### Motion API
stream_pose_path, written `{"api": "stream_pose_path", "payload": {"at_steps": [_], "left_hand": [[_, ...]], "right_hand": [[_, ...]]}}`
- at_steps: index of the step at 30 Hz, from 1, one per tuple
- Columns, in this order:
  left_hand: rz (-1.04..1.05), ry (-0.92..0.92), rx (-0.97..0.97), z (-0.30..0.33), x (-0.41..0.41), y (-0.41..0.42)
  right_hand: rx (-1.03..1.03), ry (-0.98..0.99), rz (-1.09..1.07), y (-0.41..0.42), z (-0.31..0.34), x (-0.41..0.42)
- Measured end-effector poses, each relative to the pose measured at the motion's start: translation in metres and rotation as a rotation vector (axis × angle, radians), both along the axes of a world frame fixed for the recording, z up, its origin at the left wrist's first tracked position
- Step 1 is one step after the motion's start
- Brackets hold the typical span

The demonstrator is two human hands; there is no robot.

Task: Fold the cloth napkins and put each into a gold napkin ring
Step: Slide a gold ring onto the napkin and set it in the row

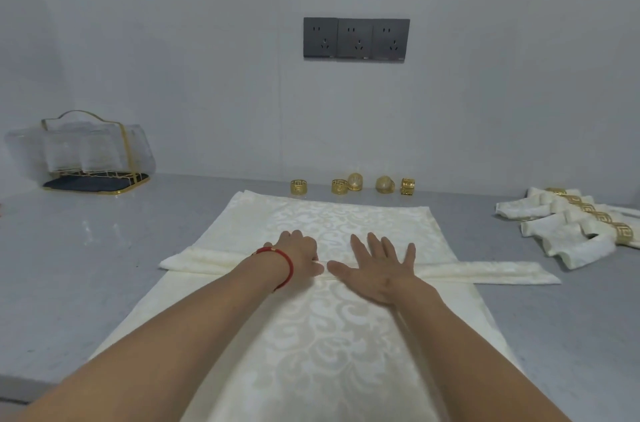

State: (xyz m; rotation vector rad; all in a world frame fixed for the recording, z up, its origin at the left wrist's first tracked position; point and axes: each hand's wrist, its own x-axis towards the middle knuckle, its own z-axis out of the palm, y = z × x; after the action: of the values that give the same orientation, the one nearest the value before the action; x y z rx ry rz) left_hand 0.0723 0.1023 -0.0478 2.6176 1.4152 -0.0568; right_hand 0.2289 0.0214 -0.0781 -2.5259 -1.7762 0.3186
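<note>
On the worktop (pixel 104 248) before me, my left hand (pixel 298 255) pinches the folded band of the napkin (pixel 346 335); my right hand (pixel 377 269) lies flat beside it. Loose gold rings (pixel 339 187) line the back edge, ringed napkins (pixel 571 238) lie right, and a clear holder (pixel 90 151) stands left, contents blurred.

Three dark sockets (pixel 356 38) are mounted on the wall (pixel 173 41); a gold-framed clear holder (pixel 93 151) is set on the grey table (pixel 69 248).

Head view: we look from above and behind our left hand (pixel 299 253) and right hand (pixel 379 269), forward and down.
Nearness: close, forearms (pixel 207 335) fill the bottom edge.
Reach: surface (pixel 86 248) beside the hands, wall (pixel 207 75) beyond.
</note>
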Motion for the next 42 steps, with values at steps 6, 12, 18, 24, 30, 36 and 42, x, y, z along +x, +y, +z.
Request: {"api": "stream_pose_path", "payload": {"at_steps": [6, 12, 18, 24, 30, 36, 42], "left_hand": [[-0.098, 0.35, -0.012, 0.023, 0.015, -0.014], [-0.186, 0.407, -0.053, 0.056, 0.025, -0.018], [-0.196, 0.123, -0.674, 0.082, 0.005, 0.004], [-0.388, -0.024, -0.421, 0.055, 0.005, 0.014], [-0.288, -0.125, -0.393, 0.045, 0.005, 0.021], [-0.189, -0.128, -0.353, 0.031, 0.011, 0.017], [-0.153, -0.031, -0.237, 0.027, 0.02, 0.015]], "right_hand": [[0.016, -0.05, 0.01, -0.001, -0.003, -0.001], [0.045, -0.073, 0.002, -0.003, -0.005, -0.003], [0.04, -0.057, 0.011, -0.004, -0.004, -0.003], [0.039, 0.16, 0.063, -0.002, 0.008, 0.007], [0.068, 0.712, 0.066, -0.025, 0.034, 0.033], [0.09, 0.624, 0.104, -0.014, 0.045, 0.055], [-0.065, 0.152, 0.13, -0.007, 0.056, 0.071]]}}
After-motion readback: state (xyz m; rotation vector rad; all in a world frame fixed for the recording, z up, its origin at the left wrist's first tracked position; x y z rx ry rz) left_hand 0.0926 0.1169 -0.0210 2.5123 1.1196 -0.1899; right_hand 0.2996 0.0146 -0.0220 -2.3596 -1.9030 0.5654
